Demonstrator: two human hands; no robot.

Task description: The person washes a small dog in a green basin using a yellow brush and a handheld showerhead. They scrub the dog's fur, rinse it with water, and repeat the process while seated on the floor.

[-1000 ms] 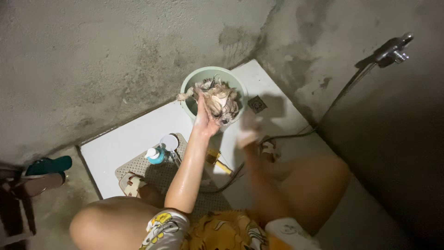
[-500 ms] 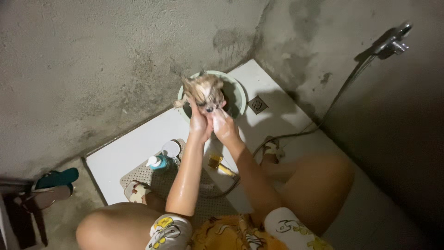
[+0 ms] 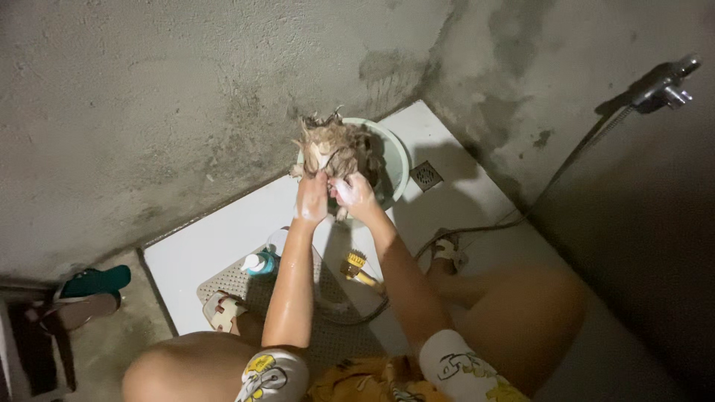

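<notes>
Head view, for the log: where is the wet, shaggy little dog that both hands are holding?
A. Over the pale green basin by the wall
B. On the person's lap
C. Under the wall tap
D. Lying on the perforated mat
A. The left hand and the right hand grip the wet small dog from below, and it sits over the pale green basin against the concrete wall, away from the mat.
</notes>
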